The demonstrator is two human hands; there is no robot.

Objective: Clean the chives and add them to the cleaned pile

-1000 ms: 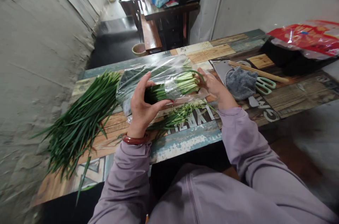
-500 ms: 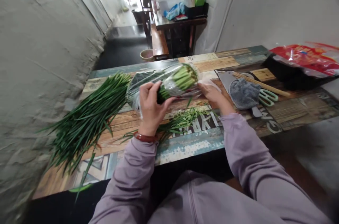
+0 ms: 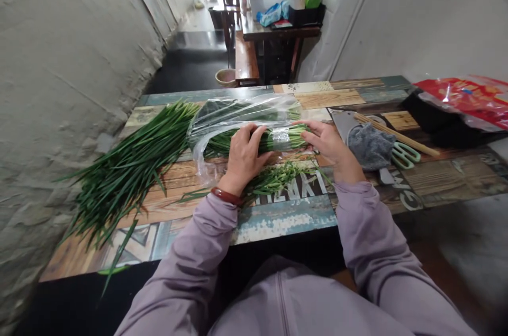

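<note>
A bundle of garlic chives (image 3: 268, 138), bound with clear tape (image 3: 281, 138) near its pale stem ends, lies level on the table in front of me. My left hand (image 3: 245, 155) is closed over its leafy middle, thumb on the near side. At the stem ends, my right hand (image 3: 327, 143) grips with thumb and fingers. Behind and partly under the bundle spreads a clear plastic bag (image 3: 238, 108) with more chives inside. Loose chives (image 3: 135, 166) are heaped to the left. Nearer me are trimmed scraps (image 3: 281, 177), partly behind my left hand.
To the right rest a grey cloth (image 3: 370, 146), green-handled scissors (image 3: 405, 156) and chopsticks (image 3: 397, 135) on the patterned table (image 3: 293, 219). A red package (image 3: 464, 95) sits at the far right. A rough wall (image 3: 59, 61) borders the left side.
The bundle was raised and tilted with its stem ends up; now it has come down flat. My right hand has moved from the bag's edge onto the stem ends.
</note>
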